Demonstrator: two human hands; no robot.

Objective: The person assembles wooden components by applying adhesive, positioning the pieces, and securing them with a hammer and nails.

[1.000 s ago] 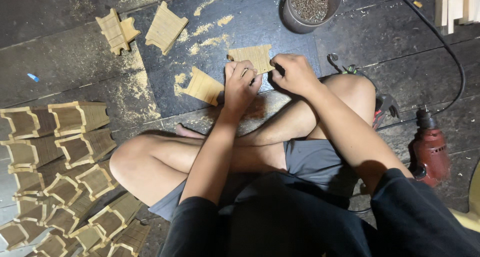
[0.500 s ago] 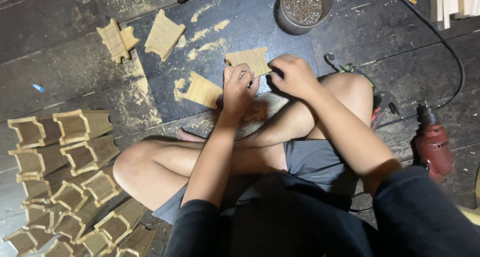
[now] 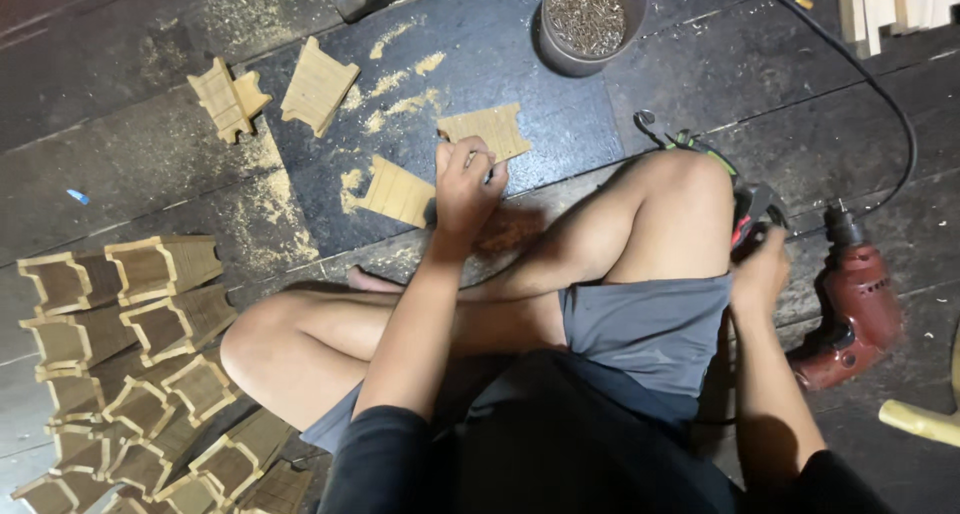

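Observation:
I sit cross-legged on a dark plank floor. My left hand point(image 3: 465, 186) rests on the near edge of a notched, slatted wooden piece point(image 3: 488, 129), with its fingers pinched at that edge. A second slatted piece point(image 3: 396, 191) lies just left of that hand. My right hand point(image 3: 760, 266) is out past my right knee, its fingers curled on a black and red hand tool point(image 3: 752, 212) lying on the floor. A red electric drill point(image 3: 852, 304) lies just to the right of that hand.
A grey bucket of screws point(image 3: 588, 19) stands at the top. Two more slatted pieces point(image 3: 318, 84) point(image 3: 228, 97) lie upper left amid sawdust. Several assembled wooden channel pieces point(image 3: 130, 324) are stacked at the left. A black cord point(image 3: 880, 84) runs to the drill.
My right hand has left the notched wooden piece and swung right, past my knee, to the black and red tool. My left hand has stayed on the piece.

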